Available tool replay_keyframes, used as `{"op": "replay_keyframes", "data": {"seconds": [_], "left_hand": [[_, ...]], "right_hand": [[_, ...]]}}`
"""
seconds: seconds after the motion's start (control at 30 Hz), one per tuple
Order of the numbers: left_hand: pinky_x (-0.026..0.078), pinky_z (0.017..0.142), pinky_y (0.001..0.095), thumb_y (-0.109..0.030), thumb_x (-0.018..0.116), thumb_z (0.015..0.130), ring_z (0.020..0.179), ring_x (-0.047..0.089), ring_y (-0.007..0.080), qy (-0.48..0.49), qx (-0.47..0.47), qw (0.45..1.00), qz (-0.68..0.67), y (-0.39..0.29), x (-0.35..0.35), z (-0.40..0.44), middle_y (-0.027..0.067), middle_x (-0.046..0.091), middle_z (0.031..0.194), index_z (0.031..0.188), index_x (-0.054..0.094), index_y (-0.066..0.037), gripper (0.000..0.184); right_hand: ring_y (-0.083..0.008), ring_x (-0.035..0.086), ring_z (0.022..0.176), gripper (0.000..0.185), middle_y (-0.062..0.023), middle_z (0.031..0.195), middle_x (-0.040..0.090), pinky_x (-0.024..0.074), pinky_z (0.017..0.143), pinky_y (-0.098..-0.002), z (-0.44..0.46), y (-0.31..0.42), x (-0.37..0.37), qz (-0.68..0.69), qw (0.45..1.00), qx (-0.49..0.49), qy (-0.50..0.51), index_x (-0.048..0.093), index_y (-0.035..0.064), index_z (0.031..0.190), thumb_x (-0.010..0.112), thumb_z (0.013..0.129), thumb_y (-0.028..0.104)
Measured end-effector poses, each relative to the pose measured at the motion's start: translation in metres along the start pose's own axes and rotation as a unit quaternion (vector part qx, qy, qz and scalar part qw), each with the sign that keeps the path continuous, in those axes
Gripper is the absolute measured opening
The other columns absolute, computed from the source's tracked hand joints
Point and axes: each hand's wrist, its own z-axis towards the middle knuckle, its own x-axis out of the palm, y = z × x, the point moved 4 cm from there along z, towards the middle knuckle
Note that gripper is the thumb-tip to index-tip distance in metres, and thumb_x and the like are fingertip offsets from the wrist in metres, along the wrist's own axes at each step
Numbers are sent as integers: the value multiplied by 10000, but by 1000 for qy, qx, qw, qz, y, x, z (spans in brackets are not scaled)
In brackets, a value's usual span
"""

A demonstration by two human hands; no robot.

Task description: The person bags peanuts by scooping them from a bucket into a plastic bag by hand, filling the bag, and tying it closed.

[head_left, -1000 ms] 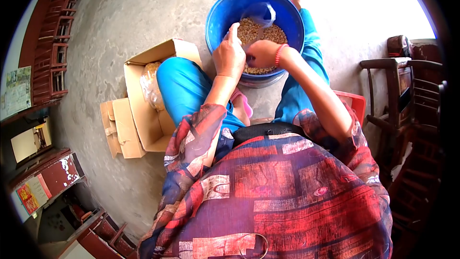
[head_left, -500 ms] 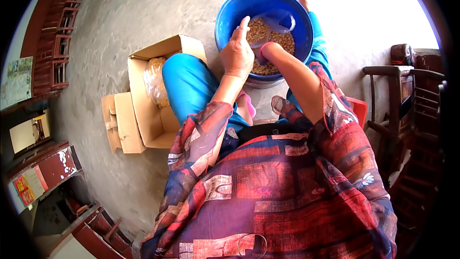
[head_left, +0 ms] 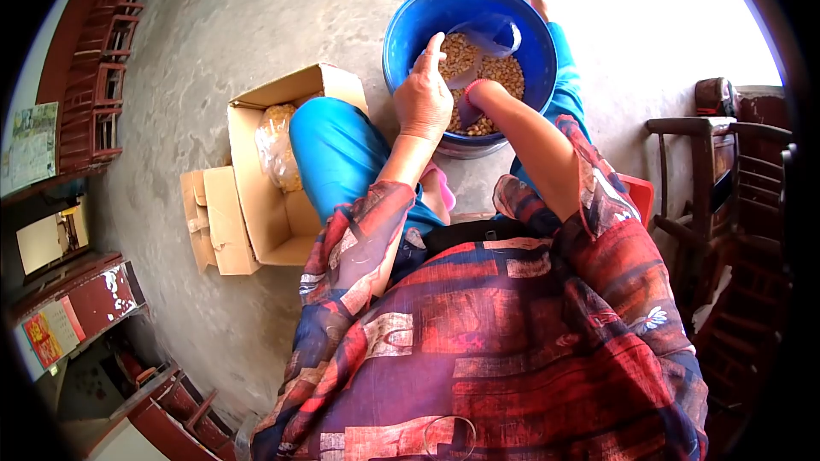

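A blue barrel [head_left: 399,34] stands on the floor between my legs, with yellow corn kernels [head_left: 510,77] inside. A clear plastic bag [head_left: 489,41] lies open in it over the kernels. At the barrel's near left rim, my left hand [head_left: 423,101] is closed on the bag's edge, with one finger pointing up. My right hand [head_left: 478,97] reaches down into the barrel at the bag's mouth, below a red bracelet. Its fingers are hidden by the bag and the wrist.
Left of my knee, an open cardboard box [head_left: 299,249] holds a clear bag with yellow contents [head_left: 278,149]. A red plastic object [head_left: 638,195] is partly visible at my right. Wooden chairs [head_left: 702,171] stand farther right, and wooden furniture [head_left: 92,90] lines the left.
My right hand has gone from above the kernels, beside my left hand, down into the bag and barrel. The barrel appears farther right in the view, while my left hand stays near its rim.
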Motion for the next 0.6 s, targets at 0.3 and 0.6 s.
{"op": "replay_keyframes", "data": {"seconds": [0.3,0.6], "left_hand": [[517,678,392,3,436,854,865,647,293,4,-10,1000,2,-5,-4,1,63,667,1005,1333,412,-169,509],[510,717,379,-24,422,903,895,648,299,-10,-1,1000,-4,-3,-2,1,88,674,991,1343,403,-156,460]], "right_hand": [[-150,548,705,464,-49,933,577,505,602,-331,-16,-15,-14,181,979,-77,55,544,109,1175,637,812,382],[-56,506,496,324,4,788,592,378,335,-190,-80,-24,-55,457,868,-186,-52,622,109,1025,635,818,358]]}}
